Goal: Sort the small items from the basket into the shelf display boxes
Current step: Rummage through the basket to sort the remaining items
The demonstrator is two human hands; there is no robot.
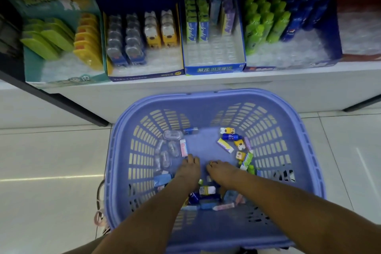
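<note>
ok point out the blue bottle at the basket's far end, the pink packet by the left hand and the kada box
blue bottle [230, 136], head view, its body
pink packet [184, 147], head view, its face
kada box [214, 69], head view, front wall

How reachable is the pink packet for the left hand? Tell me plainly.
Probably yes. The left hand is inside the basket, fingers at the near end of the pink packet; nothing lies over it.
</note>
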